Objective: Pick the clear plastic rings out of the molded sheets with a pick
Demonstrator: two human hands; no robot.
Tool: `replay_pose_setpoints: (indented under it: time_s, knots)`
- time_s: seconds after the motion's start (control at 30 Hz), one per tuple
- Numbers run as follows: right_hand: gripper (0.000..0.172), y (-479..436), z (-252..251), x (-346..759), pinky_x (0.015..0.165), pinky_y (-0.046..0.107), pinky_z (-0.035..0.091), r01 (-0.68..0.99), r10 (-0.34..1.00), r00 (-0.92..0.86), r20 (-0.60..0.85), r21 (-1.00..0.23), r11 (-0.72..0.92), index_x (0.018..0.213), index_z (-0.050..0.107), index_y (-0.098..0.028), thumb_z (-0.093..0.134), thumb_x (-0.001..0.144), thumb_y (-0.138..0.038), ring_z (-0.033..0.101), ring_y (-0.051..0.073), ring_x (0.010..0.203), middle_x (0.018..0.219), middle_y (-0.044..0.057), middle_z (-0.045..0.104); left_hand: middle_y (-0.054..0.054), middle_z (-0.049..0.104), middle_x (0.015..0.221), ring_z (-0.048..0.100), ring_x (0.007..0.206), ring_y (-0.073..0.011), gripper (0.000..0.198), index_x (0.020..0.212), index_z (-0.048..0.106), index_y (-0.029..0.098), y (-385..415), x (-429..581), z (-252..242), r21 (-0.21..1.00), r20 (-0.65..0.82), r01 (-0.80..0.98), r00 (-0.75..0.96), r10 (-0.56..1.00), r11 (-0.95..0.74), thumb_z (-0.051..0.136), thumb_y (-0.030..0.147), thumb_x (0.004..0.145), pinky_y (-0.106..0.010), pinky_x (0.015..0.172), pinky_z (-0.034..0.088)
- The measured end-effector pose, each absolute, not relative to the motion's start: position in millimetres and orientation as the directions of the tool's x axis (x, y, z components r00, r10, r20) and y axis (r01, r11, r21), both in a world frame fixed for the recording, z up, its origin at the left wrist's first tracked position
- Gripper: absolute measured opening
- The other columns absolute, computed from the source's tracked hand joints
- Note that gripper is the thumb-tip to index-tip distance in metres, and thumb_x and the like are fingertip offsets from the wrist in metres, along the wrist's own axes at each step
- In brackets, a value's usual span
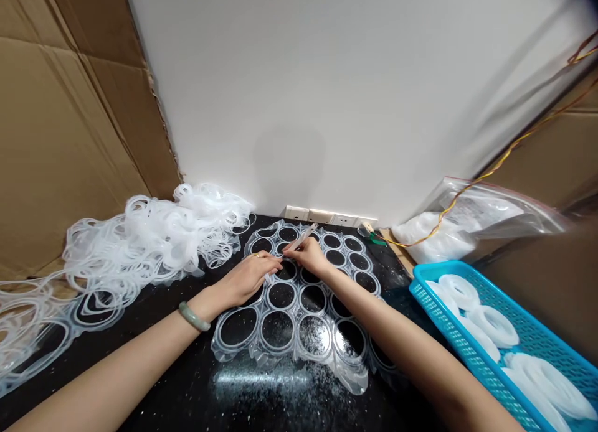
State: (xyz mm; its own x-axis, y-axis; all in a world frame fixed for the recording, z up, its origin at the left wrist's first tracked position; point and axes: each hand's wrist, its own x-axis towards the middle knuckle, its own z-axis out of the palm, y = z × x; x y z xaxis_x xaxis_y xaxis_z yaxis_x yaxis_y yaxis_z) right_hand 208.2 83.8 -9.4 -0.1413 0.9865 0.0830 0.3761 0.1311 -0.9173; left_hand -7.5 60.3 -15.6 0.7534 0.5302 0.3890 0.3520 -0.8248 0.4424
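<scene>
Clock directions were read from the hands, 12 o'clock facing the wall (327, 96). A black worktop (196, 388) carried a clear plastic sheet (297, 304) with rows of round holes; most of it spread toward 6 o'clock, its near edge crumpled at 5 o'clock. The right forearm entered from 4 o'clock and hid part of the sheet. The left forearm, wearing a green bangle (194, 317), entered from 8 o'clock. The left hand (255, 274) lay palm down on the sheet; whether its fingertips pinched the plastic could not be told. The right hand (306, 254) was closed around a thin pale stick (303, 236) above the sheet's far half. The stick's long axis ran from 7 to 1 o'clock, its lower end beside the left fingertips, its upper end directed toward the sockets (322, 216) at the wall's foot. A blue basket (441, 320) of white rings (507, 337) stood at 4 o'clock, a clear bag (504, 214) at 3, a yellow wire (473, 183) at 2. A tangled scrap pile (172, 233) bordered the sheet at 9, with cardboard (60, 139) beyond at 10.
</scene>
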Motion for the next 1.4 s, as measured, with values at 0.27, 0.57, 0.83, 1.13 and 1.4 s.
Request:
replay_pose_setpoints:
  time_s: [0.27,0.57,0.83,1.13,1.4]
  knots:
    - [0.015,64,-6,206,0.075,0.026,0.047,0.710,0.883,-0.315,0.349,-0.531,0.463,0.090,0.076,-0.021,0.061,0.087,-0.020,0.068,0.019,0.085,0.095,0.006,0.075,-0.007,0.064,0.101,0.058,0.099,-0.0221,0.028,0.105,0.063,0.019,51,-2,3,0.454,0.330,0.395,0.758,0.563,-0.798,0.040,0.011,0.092,-0.036,0.087,0.047]
    - [0.028,86,12,216,0.067,0.025,0.041,0.921,0.886,-0.360,0.293,-0.037,0.387,0.106,0.072,-0.022,0.046,0.095,-0.020,0.066,0.019,0.084,0.103,0.009,0.071,-0.008,0.064,0.109,0.059,0.102,-0.0215,0.033,0.111,0.063,0.020,55,-5,2,0.486,0.303,0.386,0.767,0.565,-0.784,0.040,0.009,0.091,-0.035,0.090,0.047]
    - [0.026,130,52,237,0.071,0.025,0.043,0.948,0.854,-0.092,0.513,-0.217,0.233,0.102,0.074,-0.018,0.050,0.096,-0.026,0.067,0.021,0.089,0.101,0.009,0.073,-0.008,0.063,0.118,0.058,0.110,-0.0202,0.039,0.120,0.061,0.021,60,-10,-6,0.512,0.318,0.371,0.756,0.572,-0.775,0.040,0.008,0.091,-0.037,0.097,0.046]
    - [0.010,120,92,193,0.065,0.023,0.043,0.817,0.860,-0.477,0.182,-0.268,0.511,0.084,0.078,-0.018,0.069,0.080,-0.017,0.069,0.019,0.078,0.086,0.009,0.076,-0.005,0.071,0.095,0.065,0.089,-0.0187,0.025,0.103,0.069,0.020,62,-4,2,0.707,0.363,0.385,0.522,0.772,-0.593,0.047,0.024,0.093,-0.031,0.083,0.049]
    - [0.005,113,97,183,0.052,0.022,0.032,0.820,0.849,-0.514,0.125,-0.220,0.529,0.075,0.077,-0.015,0.072,0.074,-0.016,0.060,0.014,0.060,0.067,0.006,0.071,0.003,0.059,0.060,0.053,0.055,-0.0143,0.048,0.119,0.064,0.014,99,17,16,0.751,0.380,0.474,0.259,0.888,-0.459,0.060,0.015,0.071,-0.026,0.059,0.043]
